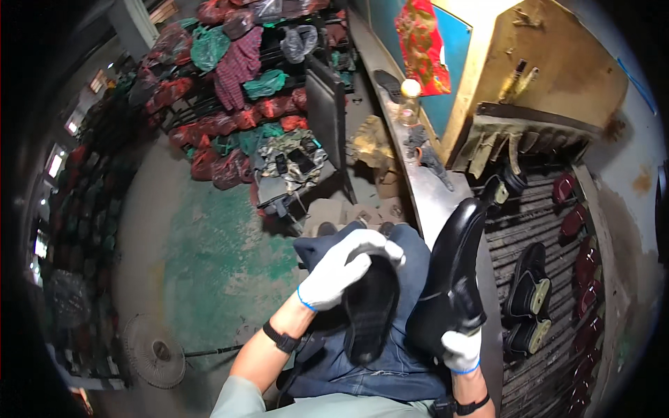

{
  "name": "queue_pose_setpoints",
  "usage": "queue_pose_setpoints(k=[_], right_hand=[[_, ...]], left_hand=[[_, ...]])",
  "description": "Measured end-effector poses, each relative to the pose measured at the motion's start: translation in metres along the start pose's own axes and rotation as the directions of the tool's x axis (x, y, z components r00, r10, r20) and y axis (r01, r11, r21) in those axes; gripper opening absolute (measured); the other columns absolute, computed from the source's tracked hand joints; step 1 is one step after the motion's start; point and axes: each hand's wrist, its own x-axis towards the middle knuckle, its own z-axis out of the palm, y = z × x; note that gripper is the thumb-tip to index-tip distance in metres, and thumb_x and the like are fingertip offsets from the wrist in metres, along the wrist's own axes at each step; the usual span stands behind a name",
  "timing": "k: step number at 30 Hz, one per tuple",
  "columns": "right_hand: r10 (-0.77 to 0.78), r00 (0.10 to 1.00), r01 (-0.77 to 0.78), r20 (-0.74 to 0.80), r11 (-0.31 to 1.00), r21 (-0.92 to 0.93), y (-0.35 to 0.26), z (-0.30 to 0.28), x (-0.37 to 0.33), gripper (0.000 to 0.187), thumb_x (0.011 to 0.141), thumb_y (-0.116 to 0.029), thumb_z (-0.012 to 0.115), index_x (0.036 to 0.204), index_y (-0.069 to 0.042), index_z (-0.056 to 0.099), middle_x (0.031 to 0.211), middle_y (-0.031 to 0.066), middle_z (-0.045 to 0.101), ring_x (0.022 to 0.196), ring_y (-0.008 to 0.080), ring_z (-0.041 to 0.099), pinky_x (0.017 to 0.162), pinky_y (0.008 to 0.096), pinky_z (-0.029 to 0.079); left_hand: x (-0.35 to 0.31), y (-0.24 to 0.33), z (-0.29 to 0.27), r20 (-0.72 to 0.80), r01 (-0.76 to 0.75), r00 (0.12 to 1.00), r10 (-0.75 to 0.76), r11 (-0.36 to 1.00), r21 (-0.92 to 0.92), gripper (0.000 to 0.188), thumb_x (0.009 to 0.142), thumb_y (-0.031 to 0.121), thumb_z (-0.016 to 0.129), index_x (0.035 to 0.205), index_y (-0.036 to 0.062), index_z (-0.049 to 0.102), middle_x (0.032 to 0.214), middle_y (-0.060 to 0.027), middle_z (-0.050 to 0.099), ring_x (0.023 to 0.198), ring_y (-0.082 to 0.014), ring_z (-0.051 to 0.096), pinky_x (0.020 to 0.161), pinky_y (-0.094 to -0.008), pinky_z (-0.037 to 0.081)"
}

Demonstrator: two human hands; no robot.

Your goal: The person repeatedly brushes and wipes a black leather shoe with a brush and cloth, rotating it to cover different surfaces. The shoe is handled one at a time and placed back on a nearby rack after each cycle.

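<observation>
handling looked partway through: both pieces were picked up, neither set down. left hand, gloved, gripped the far end of a black sole, tread up, over the lap; loose sole or whole shoe, couldn't tell. right hand, also gloved, grasped the heel end of a glossy black shoe, toe pointing away, at the left edge of the worktop. sole and shoe sat just beside each other. the shoe's upper looked shaped and shiny, so that part seemed done; its underside was hidden, so couldn't judge the bottom. setting both down seemed left. more pairs sat on the rack: black shoes toward its left edge, dark red shoes along its right edge. couldn't tell whether those were finished or waiting.
</observation>
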Motion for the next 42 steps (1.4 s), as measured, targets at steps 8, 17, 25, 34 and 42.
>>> queue_pose_setpoints(k=[8,17,25,34,42], right_hand=[[-0.107,0.973,0.205,0.207,0.816,-0.541,-0.012,0.074,-0.028,0.139,0.069,-0.018,0.099,0.177,0.006,0.016,0.167,0.0251,0.052,0.152,0.0341,0.056,0.129,0.0462,0.043],[-0.017,0.973,0.164,0.231,0.757,-0.632,0.004,0.075,-0.04,0.138,0.067,-0.018,0.101,0.176,0.009,0.021,0.172,0.0267,0.047,0.158,0.0342,0.05,0.133,0.0439,0.037],[0.051,0.977,0.104,0.208,0.738,-0.667,0.014,0.063,-0.041,0.136,0.069,-0.021,0.101,0.176,0.009,0.022,0.17,0.027,0.049,0.156,0.034,0.052,0.131,0.0439,0.039],[0.03,0.972,0.122,0.233,0.781,-0.612,0.026,0.058,-0.036,0.134,0.069,-0.019,0.1,0.175,0.009,0.023,0.168,0.026,0.052,0.154,0.0334,0.055,0.131,0.0436,0.04],[0.042,0.993,0.009,0.106,0.897,-0.442,0.062,0.065,-0.021,0.107,0.072,-0.02,0.098,0.162,0.003,0.045,0.147,0.0221,0.064,0.134,0.0366,0.065,0.117,0.0461,0.05]], left_hand=[[-0.003,-0.03,-0.008,-0.207,0.043,0.972,-0.107,0.956,-0.289,0.067,0.116,0.056,0.058,0.159,0.0039,0.053,0.156,-0.0155,0.062,0.142,-0.0263,0.063,0.122,-0.0454,0.051],[-0.009,-0.007,-0.008,-0.036,0.005,0.999,-0.008,0.997,-0.075,0.103,0.098,0.075,0.07,0.167,0.0029,0.043,0.16,-0.0181,0.06,0.151,-0.0343,0.058,0.129,-0.0501,0.044],[-0.007,0.003,-0.004,-0.037,0.056,0.998,-0.057,0.998,-0.004,0.114,0.091,0.084,0.069,0.165,0.0009,0.045,0.158,-0.0171,0.062,0.148,-0.0316,0.059,0.129,-0.0485,0.044],[-0.009,0.001,-0.004,-0.023,0.079,0.997,-0.079,0.997,-0.002,0.115,0.092,0.084,0.069,0.165,-0.0011,0.047,0.159,-0.0183,0.063,0.147,-0.029,0.06,0.128,-0.0467,0.043],[-0.015,0.016,-0.002,-0.014,0.115,0.993,-0.116,0.992,-0.052,0.122,0.077,0.058,0.1,0.168,-0.0036,0.046,0.165,-0.0159,0.059,0.155,-0.026,0.053,0.133,-0.043,0.037]])
